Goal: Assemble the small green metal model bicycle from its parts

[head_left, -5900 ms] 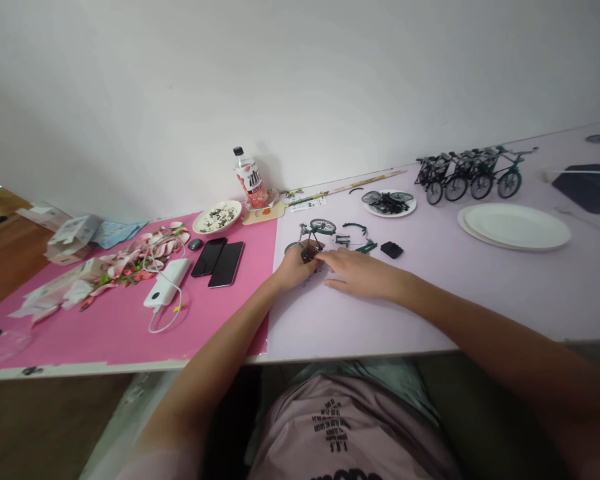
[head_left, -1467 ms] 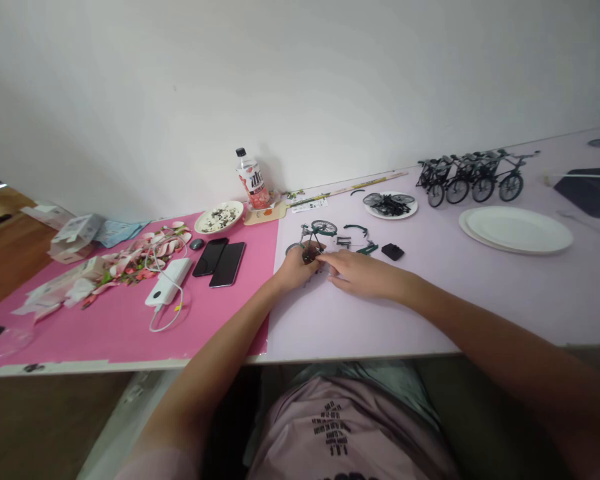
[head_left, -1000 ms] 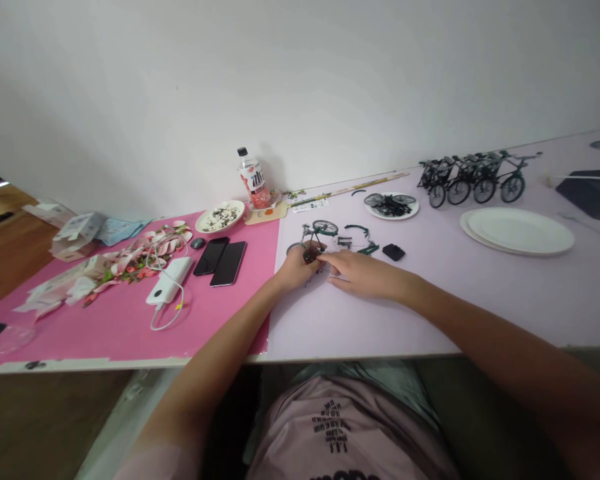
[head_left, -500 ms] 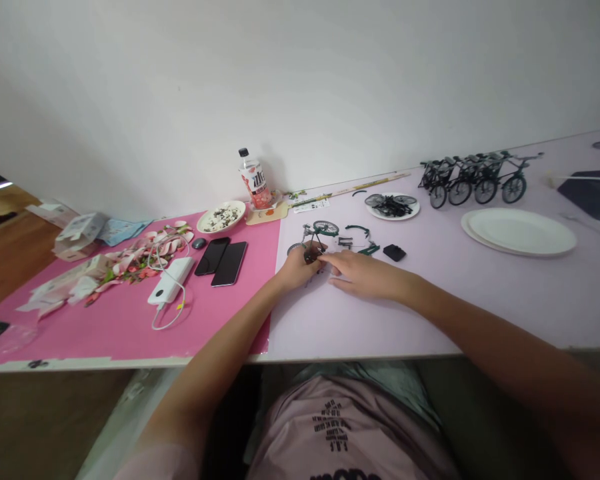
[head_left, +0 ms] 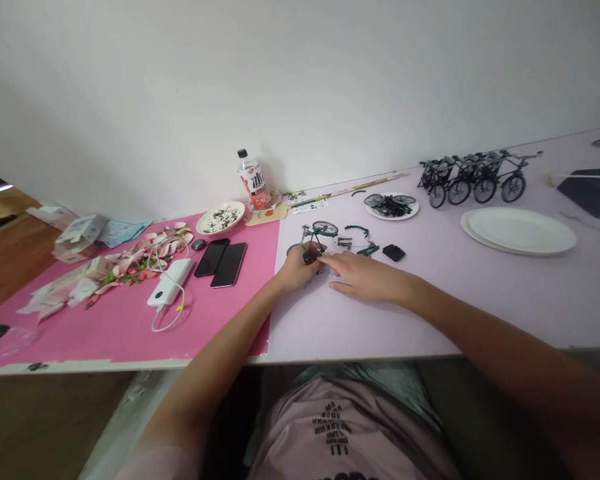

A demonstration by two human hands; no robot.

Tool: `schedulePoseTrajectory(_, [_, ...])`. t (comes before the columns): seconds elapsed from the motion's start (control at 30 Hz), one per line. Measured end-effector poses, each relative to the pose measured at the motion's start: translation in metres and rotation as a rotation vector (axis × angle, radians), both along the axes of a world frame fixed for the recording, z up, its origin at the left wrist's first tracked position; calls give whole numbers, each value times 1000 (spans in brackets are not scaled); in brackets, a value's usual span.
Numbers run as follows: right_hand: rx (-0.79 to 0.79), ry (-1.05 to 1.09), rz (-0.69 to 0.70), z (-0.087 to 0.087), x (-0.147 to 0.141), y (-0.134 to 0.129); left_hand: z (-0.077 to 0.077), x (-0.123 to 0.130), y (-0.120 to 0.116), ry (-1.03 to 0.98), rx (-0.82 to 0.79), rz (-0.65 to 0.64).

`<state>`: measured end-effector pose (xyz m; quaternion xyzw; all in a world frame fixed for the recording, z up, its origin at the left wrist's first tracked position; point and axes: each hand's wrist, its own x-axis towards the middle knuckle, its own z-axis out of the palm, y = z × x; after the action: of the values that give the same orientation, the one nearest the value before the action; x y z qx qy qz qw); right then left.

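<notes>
A dark green model bicycle [head_left: 325, 229] lies on the pale lilac table top, its frame tilted and one wheel up toward the wall. My left hand [head_left: 300, 268] is closed around its lower part, which the fingers partly cover. From the right, my right hand [head_left: 360, 272] reaches in, with thumb and forefinger brought together at the same spot on the bicycle. What those fingertips pinch is too small to make out. Just beyond the hands lie loose green bicycle parts [head_left: 367, 251], and a small black block [head_left: 394, 253] rests to their right.
Several finished-looking model bicycles [head_left: 473, 180] stand in a row at the back right. A plate of wheels [head_left: 391, 206] and white plates [head_left: 523, 231] sit nearby. On the pink left side are phones [head_left: 229, 265], a power bank [head_left: 171, 281], petals [head_left: 153, 250], a bowl [head_left: 213, 227] and a bottle [head_left: 255, 181].
Both hands stay at the model bicycle, with only a very slight shift of the fingers. The rest looks unchanged apart from a tiny camera movement.
</notes>
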<state>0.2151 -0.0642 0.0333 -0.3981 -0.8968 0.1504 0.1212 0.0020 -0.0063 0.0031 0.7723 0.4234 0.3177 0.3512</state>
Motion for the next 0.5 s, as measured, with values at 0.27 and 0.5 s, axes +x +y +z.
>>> schedulePoseTrajectory(0.27, [31, 19, 11, -6, 2, 2, 3, 1, -2, 5, -16, 5])
schedulePoseTrajectory(0.5, [25, 21, 3, -6, 4, 2, 4, 1, -2, 22, 0, 6])
